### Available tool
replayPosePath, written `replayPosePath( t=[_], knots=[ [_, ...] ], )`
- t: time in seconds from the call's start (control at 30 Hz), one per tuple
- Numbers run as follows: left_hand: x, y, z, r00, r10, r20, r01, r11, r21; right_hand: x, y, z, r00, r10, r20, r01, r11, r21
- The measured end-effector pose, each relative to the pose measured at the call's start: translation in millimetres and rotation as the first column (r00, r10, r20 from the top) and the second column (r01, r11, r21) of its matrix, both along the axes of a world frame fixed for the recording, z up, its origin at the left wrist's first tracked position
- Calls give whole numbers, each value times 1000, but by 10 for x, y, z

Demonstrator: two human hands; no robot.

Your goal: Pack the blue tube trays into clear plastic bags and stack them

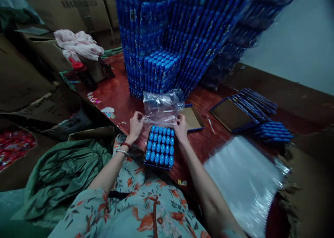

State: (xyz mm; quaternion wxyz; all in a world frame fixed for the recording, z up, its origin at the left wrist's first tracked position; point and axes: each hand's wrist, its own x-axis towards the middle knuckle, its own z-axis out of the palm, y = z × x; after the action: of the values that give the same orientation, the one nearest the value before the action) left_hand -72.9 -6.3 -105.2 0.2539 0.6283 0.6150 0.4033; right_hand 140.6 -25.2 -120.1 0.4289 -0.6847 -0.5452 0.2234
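A clear plastic bag (164, 106) is stretched between my two hands above the table. My left hand (135, 126) pinches its near left corner, and my right hand (181, 125) pinches the near right corner. Just below the bag lies a shallow box (159, 147) filled with rows of glossy blue oval pieces, close to the table's front edge. The bag's near edge is at the far end of this box; whether they touch I cannot tell. Beyond my right hand a flat cardboard tray (192, 117) with a blue rim lies partly under the bag.
Tall stacks of blue packs (182, 33) rise at the back. A pile of clear bags (242, 179) lies at right, near more cardboard trays (232, 114) and blue pieces (273, 132). A red-capped bottle (82, 73) stands back left; green cloth (70, 172) hangs at left.
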Motion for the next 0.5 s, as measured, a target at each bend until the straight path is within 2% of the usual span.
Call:
replayPosePath(
  t=[0.07,0.13,0.27,0.4,0.5],
  knots=[
    [91,-77,-329,998,-66,-9,65,996,-54,58,-63,-222,1000,29,-13,-30,998,-56],
    [158,-168,-497,993,-111,-29,109,992,-70,93,-161,-314,998,64,-11,-65,996,-68],
    [209,-441,-558,985,-167,-42,162,982,-98,71,-487,-347,997,75,-29,-77,993,-86],
    [168,-834,-583,982,-191,-2,189,975,-120,-15,-925,-414,999,-20,-28,17,992,-123],
    [119,-1031,-606,983,-181,38,184,971,-151,-67,-1132,-436,996,-71,-48,63,988,-144]
  ],
)
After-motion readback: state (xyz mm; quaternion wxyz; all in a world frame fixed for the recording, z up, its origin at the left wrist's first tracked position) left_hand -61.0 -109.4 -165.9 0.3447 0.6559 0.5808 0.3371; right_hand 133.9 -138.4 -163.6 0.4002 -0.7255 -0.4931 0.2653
